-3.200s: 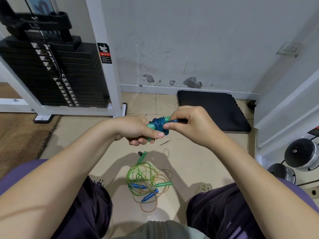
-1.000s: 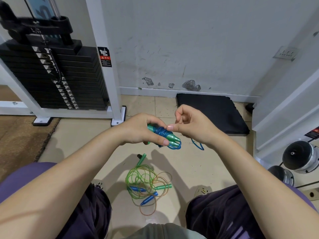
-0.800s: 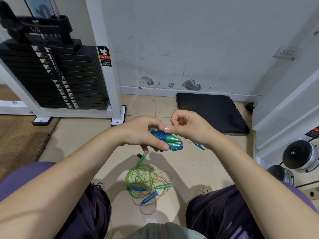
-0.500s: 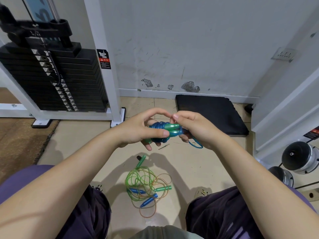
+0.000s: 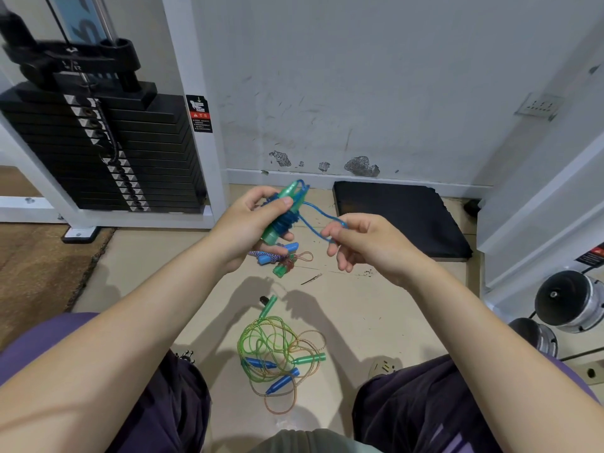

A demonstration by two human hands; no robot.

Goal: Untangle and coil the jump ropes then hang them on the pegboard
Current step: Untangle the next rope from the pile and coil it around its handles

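The left hand (image 5: 243,228) has its fingers (image 5: 283,201) clamped on the green handles (image 5: 283,210) wound with blue rope (image 5: 314,214), partly hiding them. The right hand (image 5: 366,243) pinches the rope's loose loop. 2 tangled ropes (image 5: 277,349) lie on the floor (image 5: 359,318) below.

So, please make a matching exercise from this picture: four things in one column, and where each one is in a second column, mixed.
Things:
1. green handles
2. blue cord loop
3. tangled ropes
4. black mat

Places:
a. floor between the knees
b. left hand
c. floor by the wall
d. right hand fingers

Pairs: 1-b, 2-d, 3-a, 4-c
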